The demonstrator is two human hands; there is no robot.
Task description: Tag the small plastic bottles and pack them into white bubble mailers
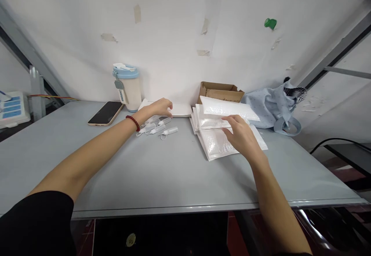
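Observation:
My left hand (160,107) reaches over the back of the table with its fingers curled down; what they hold, if anything, is hidden. Beneath and in front of it lie several small clear plastic bottles (157,129) with thin tips and loop-like caps. A flat white stack (182,110) is just beyond its fingertips. On the right, my right hand (239,134) is over a pile of white padded mailers (217,144), thumb and forefinger apart. One more white mailer (228,108) lies at an angle on top of the pile, close to the forefinger.
A phone (106,113) and a cream tumbler with a blue lid (132,91) stand left of my left hand. Behind the mailers is an open cardboard box (220,90). A light blue cloth bag (268,107) rests at the right, against the white wall (174,35).

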